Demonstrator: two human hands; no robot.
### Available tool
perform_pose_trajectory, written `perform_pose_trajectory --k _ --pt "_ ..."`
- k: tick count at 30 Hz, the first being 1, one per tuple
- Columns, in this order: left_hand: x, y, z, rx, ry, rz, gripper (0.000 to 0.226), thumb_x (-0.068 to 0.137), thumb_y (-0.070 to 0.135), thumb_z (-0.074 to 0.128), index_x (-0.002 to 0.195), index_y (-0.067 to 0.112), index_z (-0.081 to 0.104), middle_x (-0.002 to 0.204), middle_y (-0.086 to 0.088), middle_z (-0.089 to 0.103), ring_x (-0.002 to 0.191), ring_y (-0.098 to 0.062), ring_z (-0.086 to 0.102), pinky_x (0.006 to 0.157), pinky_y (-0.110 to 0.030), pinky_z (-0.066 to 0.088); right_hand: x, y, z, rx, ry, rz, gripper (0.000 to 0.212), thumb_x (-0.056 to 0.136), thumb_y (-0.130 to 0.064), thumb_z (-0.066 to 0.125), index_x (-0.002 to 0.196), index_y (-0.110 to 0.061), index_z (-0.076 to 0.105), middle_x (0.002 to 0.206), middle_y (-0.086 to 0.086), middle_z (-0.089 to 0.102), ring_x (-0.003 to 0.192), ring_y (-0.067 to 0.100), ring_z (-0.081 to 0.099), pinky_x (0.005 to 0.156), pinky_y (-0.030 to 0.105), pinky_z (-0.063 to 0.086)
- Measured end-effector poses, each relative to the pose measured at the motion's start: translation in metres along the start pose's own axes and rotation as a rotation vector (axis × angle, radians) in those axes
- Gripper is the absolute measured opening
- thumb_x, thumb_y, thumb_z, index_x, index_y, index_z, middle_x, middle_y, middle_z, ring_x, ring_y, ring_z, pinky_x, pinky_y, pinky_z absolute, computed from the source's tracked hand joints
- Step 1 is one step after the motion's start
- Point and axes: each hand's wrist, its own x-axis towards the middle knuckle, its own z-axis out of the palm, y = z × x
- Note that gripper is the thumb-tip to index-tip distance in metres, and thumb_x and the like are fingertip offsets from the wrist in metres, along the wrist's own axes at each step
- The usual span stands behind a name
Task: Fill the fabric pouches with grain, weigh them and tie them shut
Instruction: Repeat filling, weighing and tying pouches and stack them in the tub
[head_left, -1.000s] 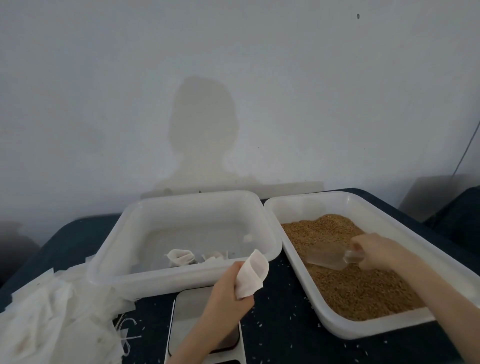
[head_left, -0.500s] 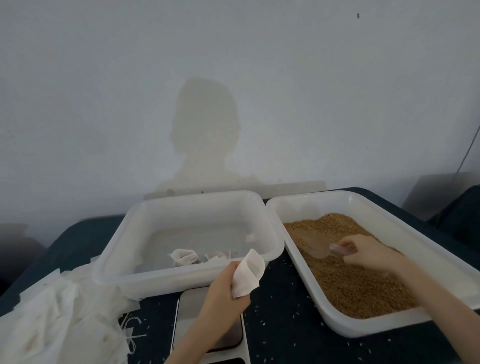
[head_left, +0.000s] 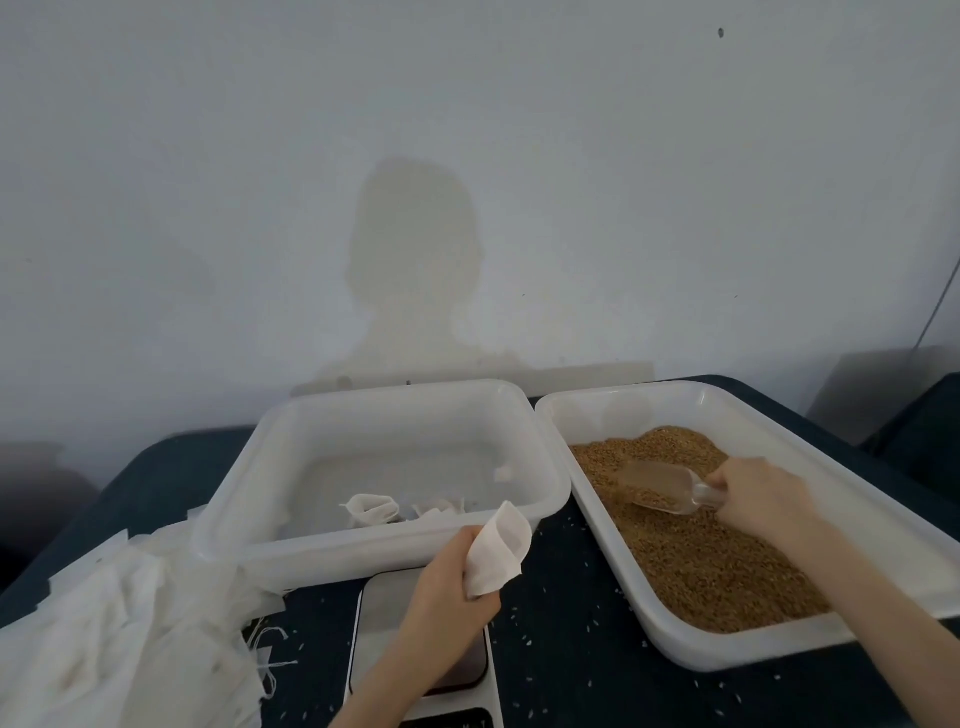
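Gripping the clear scoop (head_left: 662, 486) in the grain (head_left: 696, 561), your right hand (head_left: 761, 493) curls shut; your left hand (head_left: 452, 577) pinches an empty pouch (head_left: 498, 553) (mouth open) above the scale (head_left: 415, 649).

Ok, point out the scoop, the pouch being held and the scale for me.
scoop (head_left: 658, 486): head view, on its clear bowl, lying in the grain.
pouch (head_left: 500, 551): head view, on the fabric above the left hand's fingers.
scale (head_left: 384, 613): head view, on the bare platform left of the wrist.
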Motion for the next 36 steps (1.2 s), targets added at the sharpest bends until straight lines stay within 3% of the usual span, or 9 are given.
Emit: perform_pose_trajectory --k 2,8,12,16,20,23,26,29,36 --pt "0.0 0.0 0.0 -0.01 -0.001 -0.008 0.038 0.076 0.002 0.059 0.083 0.037 0.047 0.074 0.038 0.056 0.068 0.013 0.051 0.063 -0.005 0.039 0.001 -0.004 0.0 0.007 0.01 -0.023 0.025 0.079 -0.018 0.065 0.089 -0.04 0.072 0.066 -0.011 0.064 0.059 0.007 0.061 0.054 0.025 0.054" --pt "0.001 0.001 0.001 -0.03 -0.017 -0.024 0.037 0.079 0.0 0.059 0.084 0.035 0.047 0.071 0.037 0.056 0.065 0.013 0.051 0.059 -0.006 0.039 -0.002 -0.01 -0.002 0.207 -0.023 -0.1 0.022 0.08 -0.023 0.07 0.09 -0.042 0.071 0.065 -0.016 0.066 0.05 0.001 0.057 0.044 0.015 0.039" --pt "0.001 0.001 0.001 -0.044 -0.016 -0.047 0.037 0.079 0.0 0.059 0.084 0.035 0.047 0.069 0.037 0.056 0.065 0.013 0.051 0.059 -0.006 0.039 -0.005 -0.01 -0.006 0.383 -0.065 -0.129 0.026 0.076 -0.019 0.074 0.089 -0.041 0.071 0.063 -0.017 0.067 0.042 -0.001 0.049 0.044 0.013 0.039" --pt "0.002 -0.001 -0.002 -0.037 -0.016 -0.06 0.04 0.078 -0.002 0.058 0.086 0.036 0.047 0.069 0.038 0.055 0.066 0.013 0.051 0.061 -0.005 0.039 -0.014 -0.014 -0.02 0.517 -0.076 -0.175 0.021 0.078 -0.025 0.074 0.093 -0.039 0.07 0.072 -0.015 0.07 0.055 0.01 0.059 0.053 0.02 0.048" --pt "0.001 -0.004 -0.003 -0.038 -0.026 -0.076 0.038 0.077 -0.001 0.058 0.084 0.035 0.047 0.069 0.036 0.054 0.064 0.011 0.05 0.058 -0.006 0.039 -0.027 -0.02 -0.045 0.578 -0.064 -0.279 0.035 0.075 -0.018 0.074 0.093 -0.048 0.069 0.086 -0.022 0.071 0.079 0.001 0.067 0.072 0.021 0.054" --pt "0.002 -0.004 -0.005 -0.035 -0.009 -0.069 0.038 0.078 0.0 0.058 0.079 0.036 0.045 0.065 0.033 0.054 0.059 0.009 0.048 0.055 -0.007 0.037 -0.04 -0.027 -0.065 0.574 -0.179 -0.44 0.04 0.076 -0.014 0.073 0.097 -0.047 0.072 0.095 -0.025 0.071 0.092 -0.002 0.066 0.087 0.028 0.053" --pt "0.002 -0.004 -0.006 -0.026 0.004 -0.056 0.037 0.078 0.003 0.061 0.078 0.036 0.044 0.065 0.034 0.054 0.059 0.01 0.048 0.054 -0.005 0.036 -0.057 -0.037 -0.082 0.549 -0.363 -0.594 0.048 0.078 -0.011 0.069 0.1 -0.054 0.069 0.103 -0.025 0.07 0.098 -0.006 0.064 0.088 0.022 0.05" --pt "0.001 -0.006 -0.009 -0.028 -0.003 -0.06 0.035 0.08 0.008 0.066 0.085 0.037 0.047 0.072 0.036 0.057 0.068 0.013 0.053 0.06 -0.005 0.039 -0.067 -0.046 -0.09 0.503 -0.441 -0.669 0.05 0.076 -0.01 0.065 0.102 -0.052 0.069 0.105 -0.025 0.069 0.101 -0.006 0.063 0.089 0.02 0.049" --pt "-0.001 -0.009 -0.014 0.003 0.025 -0.086 0.03 0.081 0.017 0.069 0.087 0.037 0.048 0.074 0.022 0.057 0.07 0.017 0.053 0.061 -0.004 0.039 -0.073 -0.047 -0.099 0.547 -0.353 -0.729 0.057 0.076 -0.004 0.066 0.098 -0.057 0.068 0.101 -0.027 0.069 0.098 -0.005 0.063 0.08 0.011 0.051"
